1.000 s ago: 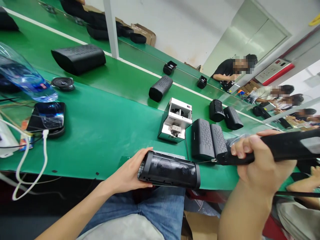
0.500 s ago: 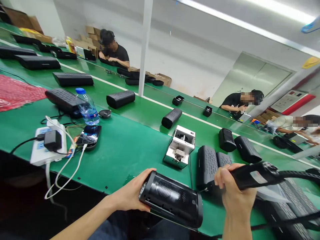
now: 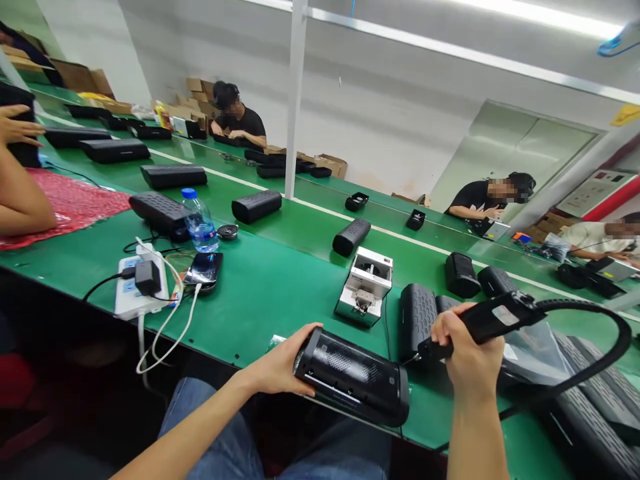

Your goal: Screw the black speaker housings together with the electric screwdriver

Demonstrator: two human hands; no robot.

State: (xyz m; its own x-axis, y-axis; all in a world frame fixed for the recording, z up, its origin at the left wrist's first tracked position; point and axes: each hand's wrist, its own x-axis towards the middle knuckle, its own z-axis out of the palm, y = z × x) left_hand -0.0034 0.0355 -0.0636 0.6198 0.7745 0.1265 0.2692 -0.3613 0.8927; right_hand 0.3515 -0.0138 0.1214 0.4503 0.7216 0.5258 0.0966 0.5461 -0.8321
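Note:
In my left hand [image 3: 295, 363] is the left end of a black speaker [image 3: 353, 373], tilted over the table's front edge, its perforated panel facing up. My right hand [image 3: 470, 343] is wrapped round a black electric screwdriver [image 3: 500, 320] with a thick cable at its rear. The screwdriver's bit points left, close to the speaker's upper right corner; whether it touches I cannot tell. Behind the speaker stands a white screw feeder [image 3: 367, 287]. Just left of the screwdriver, another black speaker [image 3: 418, 320] with a patterned cover stands on the green table.
More black speakers [image 3: 590, 393] lie at the right under a clear plastic bag [image 3: 537, 357]. At the left are a water bottle [image 3: 200, 223], a phone [image 3: 204, 268], a power strip [image 3: 135, 293] and red bubble wrap [image 3: 75, 200]. A co-worker's hand [image 3: 17, 127] holds a black object; other people sit opposite.
The view has shifted left, bringing a co-worker's arm into sight. The speaker lies slightly higher in view, and the screwdriver bit is nearer its upper right corner. Both hands keep their holds.

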